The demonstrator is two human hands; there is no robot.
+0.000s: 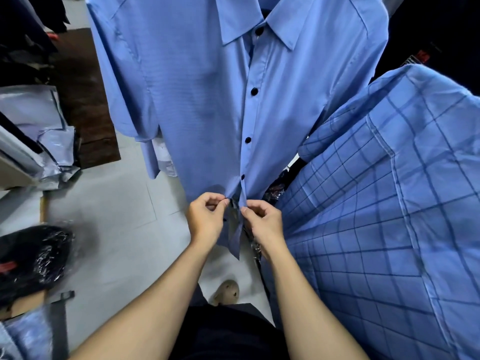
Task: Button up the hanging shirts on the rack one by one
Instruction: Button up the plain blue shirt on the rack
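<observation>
Both forearms reach up from six o'clock: left hand (206,216) and right hand (265,222) each pinch the blue shirt (207,87)'s placket edges near centre; soft, limp cloth, best gripped beside the buttonhole

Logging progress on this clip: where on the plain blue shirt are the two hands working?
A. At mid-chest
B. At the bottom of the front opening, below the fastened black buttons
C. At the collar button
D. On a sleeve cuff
B: the left hand and right hand each pinch one front edge of the plain blue shirt near its hem, just under the lowest fastened black button.
</observation>
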